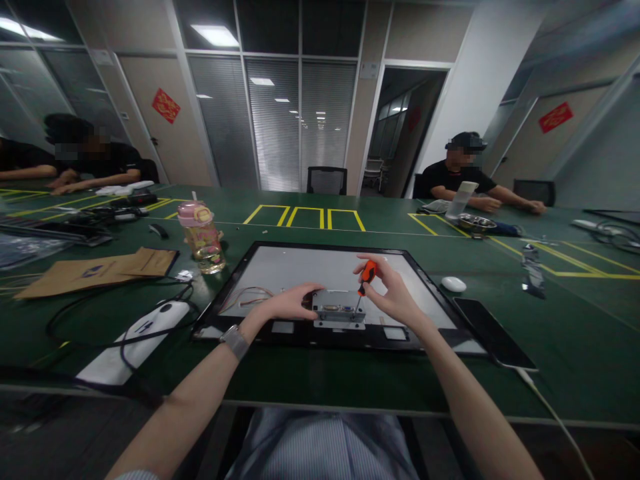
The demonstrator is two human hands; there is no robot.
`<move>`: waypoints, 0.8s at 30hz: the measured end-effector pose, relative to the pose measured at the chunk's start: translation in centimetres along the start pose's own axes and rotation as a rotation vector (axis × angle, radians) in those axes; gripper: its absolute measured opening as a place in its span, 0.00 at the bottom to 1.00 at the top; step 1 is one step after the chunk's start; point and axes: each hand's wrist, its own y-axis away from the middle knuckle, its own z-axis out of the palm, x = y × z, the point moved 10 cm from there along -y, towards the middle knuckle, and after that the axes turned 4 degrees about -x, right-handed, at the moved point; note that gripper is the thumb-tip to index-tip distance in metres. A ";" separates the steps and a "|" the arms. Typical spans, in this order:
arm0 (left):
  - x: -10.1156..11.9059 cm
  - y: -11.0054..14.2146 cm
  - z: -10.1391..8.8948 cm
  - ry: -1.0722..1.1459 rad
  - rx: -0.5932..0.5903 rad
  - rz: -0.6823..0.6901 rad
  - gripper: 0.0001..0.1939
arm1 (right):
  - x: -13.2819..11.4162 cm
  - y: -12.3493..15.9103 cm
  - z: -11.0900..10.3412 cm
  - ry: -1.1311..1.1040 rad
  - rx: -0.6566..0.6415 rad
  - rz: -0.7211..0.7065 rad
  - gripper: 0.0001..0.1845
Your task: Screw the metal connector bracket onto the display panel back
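Observation:
Lying flat in front of me is a monitor panel [295, 263] with a black frame and a pale back. On its near side stands a metal bracket [345, 319] that carries a row of video ports. My left hand [295, 303] grips the bracket's left end, thumb near its front edge. In my right hand [393, 290] is an orange and black screwdriver [369, 275], held nearly upright. Its tip reaches down to the right part of the bracket; whether it sits in a screw is too small to tell. Thin wires [247, 295] lie on the panel to the left.
Left of the panel are a pink drink bottle [203, 237], a brown paper bag [100, 275] and a white power strip [135, 340] with black cables. A phone [493, 333] with a cable and a white case [453, 285] lie right. Several people sit across the green table [300, 383].

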 end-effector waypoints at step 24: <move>0.3 0.1 0.0 -0.005 0.004 0.006 0.36 | 0.7 -0.1 -0.3 0.030 0.044 0.018 0.27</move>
